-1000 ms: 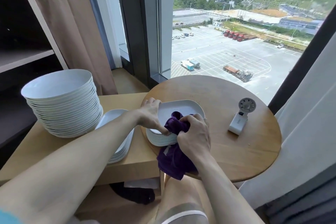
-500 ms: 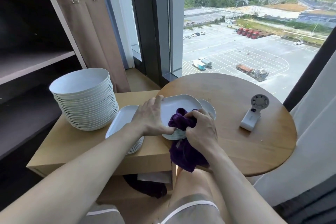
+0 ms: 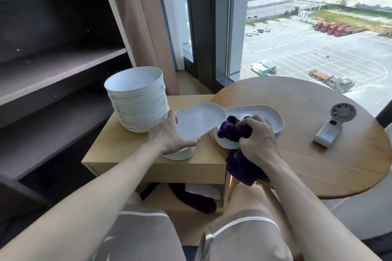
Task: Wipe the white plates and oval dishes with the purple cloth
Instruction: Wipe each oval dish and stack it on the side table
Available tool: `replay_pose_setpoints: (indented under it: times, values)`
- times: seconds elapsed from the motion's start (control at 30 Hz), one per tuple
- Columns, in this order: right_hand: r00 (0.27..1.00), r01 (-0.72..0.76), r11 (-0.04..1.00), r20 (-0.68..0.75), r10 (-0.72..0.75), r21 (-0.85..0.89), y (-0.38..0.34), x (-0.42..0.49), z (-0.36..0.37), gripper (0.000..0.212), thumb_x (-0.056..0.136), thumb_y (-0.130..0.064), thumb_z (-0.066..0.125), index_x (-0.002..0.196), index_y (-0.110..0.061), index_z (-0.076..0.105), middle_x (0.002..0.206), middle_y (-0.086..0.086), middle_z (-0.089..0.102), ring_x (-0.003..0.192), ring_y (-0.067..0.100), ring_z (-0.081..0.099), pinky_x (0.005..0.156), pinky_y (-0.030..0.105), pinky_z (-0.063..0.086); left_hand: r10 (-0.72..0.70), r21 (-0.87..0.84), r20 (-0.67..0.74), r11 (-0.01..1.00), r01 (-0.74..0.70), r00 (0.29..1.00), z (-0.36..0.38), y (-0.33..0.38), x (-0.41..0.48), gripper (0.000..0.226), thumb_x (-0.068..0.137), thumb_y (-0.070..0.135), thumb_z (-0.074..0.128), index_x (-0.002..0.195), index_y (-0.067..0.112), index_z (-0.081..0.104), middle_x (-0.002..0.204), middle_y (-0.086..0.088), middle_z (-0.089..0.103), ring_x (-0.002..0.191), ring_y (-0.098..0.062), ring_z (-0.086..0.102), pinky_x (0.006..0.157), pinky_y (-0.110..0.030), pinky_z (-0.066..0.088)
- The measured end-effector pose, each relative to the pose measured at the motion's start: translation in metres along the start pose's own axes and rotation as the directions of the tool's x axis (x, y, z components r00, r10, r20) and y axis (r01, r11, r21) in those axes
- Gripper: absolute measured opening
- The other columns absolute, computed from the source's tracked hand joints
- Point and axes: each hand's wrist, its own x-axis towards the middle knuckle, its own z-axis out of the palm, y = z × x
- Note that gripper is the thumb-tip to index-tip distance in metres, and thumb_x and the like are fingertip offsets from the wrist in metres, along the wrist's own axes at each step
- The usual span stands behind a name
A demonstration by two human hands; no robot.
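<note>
My left hand (image 3: 169,133) grips a white oval dish (image 3: 201,118) by its near-left edge and holds it tilted in the air, above a low pile of oval dishes (image 3: 180,153) on the square wooden table. My right hand (image 3: 257,142) clutches the bunched purple cloth (image 3: 237,154), which hangs down past the table edge. The cloth rests against a second pile of oval dishes (image 3: 261,116) on the round table. A tall stack of white plates (image 3: 137,99) stands at the back left.
A square wooden side table (image 3: 127,146) meets a round wooden table (image 3: 318,154). A small white handheld fan (image 3: 333,125) lies on the round table's right side. Dark shelves stand to the left, a big window behind, a dark cloth under the side table.
My left hand has lifted the top oval dish off the right pile and carried it left, over the low pile on the square table. The camera has swung left and closer.
</note>
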Motion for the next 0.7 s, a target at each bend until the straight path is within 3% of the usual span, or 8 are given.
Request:
replay_pose_setpoints:
  times: [0.2,0.57,0.7]
  values:
    - [0.999,0.018,1.0,0.046,-0.017,-0.011,-0.003,-0.002,0.005,0.042,0.074,0.0,0.065,0.103,-0.029,0.074,0.104,-0.015,0.055,0.102,0.01,0.037,0.088,0.03,0.033,-0.178,0.051,-0.119,0.981,0.185,0.977,0.017,-0.014,-0.007,0.107,0.052,0.089,0.061,0.123,0.013,0.035,0.12,-0.011,0.059,0.11,-0.034,0.061,0.087,-0.042,0.049]
    - [0.997,-0.008,1.0,0.075,0.006,0.027,-0.001,-0.003,0.007,0.046,0.072,0.001,0.06,0.094,-0.038,0.069,0.097,-0.024,0.053,0.099,0.005,0.034,0.086,0.027,0.029,-0.401,0.087,-0.045,0.911,0.403,0.915,0.054,-0.02,0.001,0.13,0.053,0.097,0.057,0.144,0.01,0.025,0.135,-0.015,0.055,0.126,-0.032,0.055,0.098,-0.044,0.041]
    - [0.997,-0.015,0.999,0.079,0.011,0.045,-0.002,-0.003,0.007,0.048,0.072,0.0,0.061,0.09,-0.044,0.064,0.096,-0.026,0.052,0.099,0.006,0.034,0.085,0.027,0.028,-0.418,0.076,-0.004,0.906,0.417,0.908,0.059,-0.014,0.005,0.123,0.058,0.095,0.057,0.142,0.011,0.026,0.139,-0.016,0.051,0.128,-0.033,0.053,0.101,-0.044,0.041]
